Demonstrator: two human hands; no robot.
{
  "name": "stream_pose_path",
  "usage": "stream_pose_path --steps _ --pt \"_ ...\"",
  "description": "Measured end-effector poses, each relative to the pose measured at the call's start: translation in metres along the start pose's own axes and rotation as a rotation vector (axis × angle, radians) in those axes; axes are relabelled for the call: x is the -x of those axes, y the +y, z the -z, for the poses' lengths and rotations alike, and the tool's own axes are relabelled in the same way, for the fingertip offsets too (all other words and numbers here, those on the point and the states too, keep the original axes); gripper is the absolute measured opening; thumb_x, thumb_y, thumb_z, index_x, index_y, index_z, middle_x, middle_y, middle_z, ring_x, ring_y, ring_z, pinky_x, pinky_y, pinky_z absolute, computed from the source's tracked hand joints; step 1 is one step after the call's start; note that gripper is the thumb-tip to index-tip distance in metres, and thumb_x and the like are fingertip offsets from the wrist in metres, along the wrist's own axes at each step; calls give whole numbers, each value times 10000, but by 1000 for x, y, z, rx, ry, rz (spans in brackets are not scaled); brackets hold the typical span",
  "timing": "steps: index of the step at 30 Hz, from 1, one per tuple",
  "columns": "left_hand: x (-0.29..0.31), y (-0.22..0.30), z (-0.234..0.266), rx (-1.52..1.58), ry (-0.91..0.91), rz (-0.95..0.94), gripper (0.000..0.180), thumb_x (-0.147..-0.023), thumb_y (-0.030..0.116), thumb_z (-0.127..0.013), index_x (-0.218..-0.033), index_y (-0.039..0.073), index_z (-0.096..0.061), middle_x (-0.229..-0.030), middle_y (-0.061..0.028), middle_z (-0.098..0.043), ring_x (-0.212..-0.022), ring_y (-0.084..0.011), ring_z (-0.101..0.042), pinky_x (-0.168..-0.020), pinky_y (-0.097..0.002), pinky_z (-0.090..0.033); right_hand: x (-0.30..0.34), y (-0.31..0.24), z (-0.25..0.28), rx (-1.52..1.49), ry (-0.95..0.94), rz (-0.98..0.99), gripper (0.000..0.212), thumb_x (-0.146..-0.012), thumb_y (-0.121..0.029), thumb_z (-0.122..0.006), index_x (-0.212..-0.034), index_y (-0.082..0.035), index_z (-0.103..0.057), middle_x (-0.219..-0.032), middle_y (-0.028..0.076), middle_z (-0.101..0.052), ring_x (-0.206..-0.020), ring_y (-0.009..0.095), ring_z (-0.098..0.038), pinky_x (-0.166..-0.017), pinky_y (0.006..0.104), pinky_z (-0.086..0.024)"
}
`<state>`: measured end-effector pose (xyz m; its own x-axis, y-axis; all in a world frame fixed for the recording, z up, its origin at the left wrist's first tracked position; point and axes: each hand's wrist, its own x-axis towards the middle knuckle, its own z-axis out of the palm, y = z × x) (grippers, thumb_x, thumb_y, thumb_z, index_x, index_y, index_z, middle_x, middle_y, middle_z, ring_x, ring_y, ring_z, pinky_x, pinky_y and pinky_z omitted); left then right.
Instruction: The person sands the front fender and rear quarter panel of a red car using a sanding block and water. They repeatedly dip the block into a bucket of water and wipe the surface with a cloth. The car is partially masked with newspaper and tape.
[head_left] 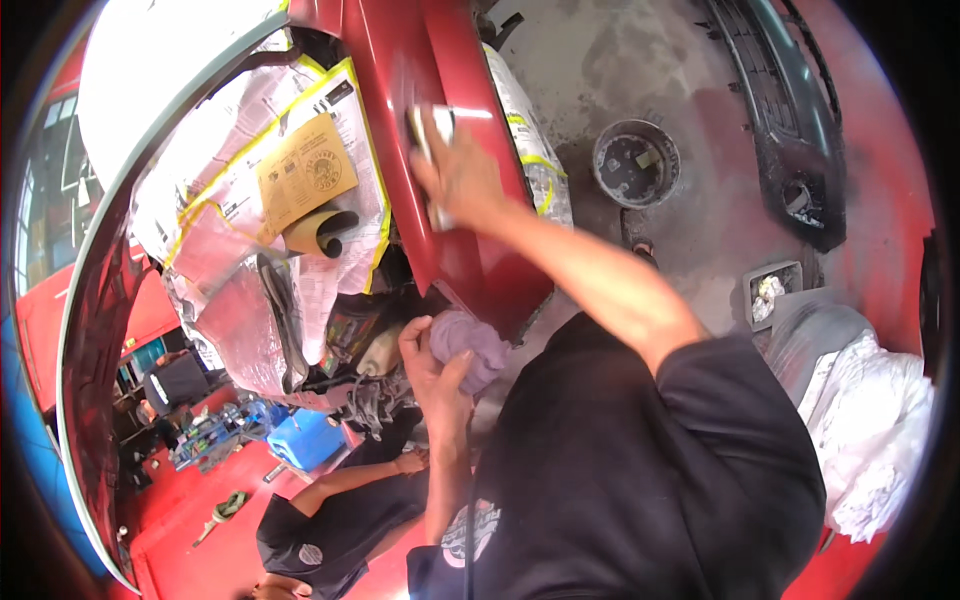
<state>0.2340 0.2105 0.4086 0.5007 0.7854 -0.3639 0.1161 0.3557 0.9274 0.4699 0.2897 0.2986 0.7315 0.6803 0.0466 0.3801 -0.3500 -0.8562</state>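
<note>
Panel (pixel 460 264): smooth, glossy red, curved, with a raised crease and bright reflections.
Right hand (pixel 462 182): fingers curled over a pale block (pixel 445 121), gripping it flat against the panel; the hand hides much of the block.
Left hand (pixel 434 378): closed around a soft, bunched mauve cloth (pixel 470 348), beside the panel's near end.
Covering sheets (pixel 225 165): thin, crinkled, whitish, edged in yellow, left of the panel.
Brown paper (pixel 305 172): a flat, stiff-looking sheet, with a curled roll (pixel 322 234) just beside it, both on the coverings.
Bucket (pixel 667 183): round, grimy-walled, on smudged grey floor (pixel 690 250).
</note>
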Motion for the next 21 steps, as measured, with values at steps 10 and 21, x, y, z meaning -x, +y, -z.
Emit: stream_pose_path --steps 10,21 --pt "1 6 0 -166 28 -125 595 -781 -69 -706 -1317 35 -469 -1327 -169 -589 -1237 -264 -587 -1114 -413 -451 -88 30 -10 102 169 146 693 -1004 -464 -569 -1584 -105 -448 -1121 371 -609 -865 474 -684 -714 531 -582" --pt "17 -2 -7 -377 -30 -91 558 -776 -67 -739 -1293 18 -544 -1309 -144 -605 -1256 -265 -589 -1148 -415 -422 -122 27 -10 127 198 162 719 -1003 -507 -531 -1607 -132 -423 -1072 323 -610 -815 441 -663 -728 544 -564"
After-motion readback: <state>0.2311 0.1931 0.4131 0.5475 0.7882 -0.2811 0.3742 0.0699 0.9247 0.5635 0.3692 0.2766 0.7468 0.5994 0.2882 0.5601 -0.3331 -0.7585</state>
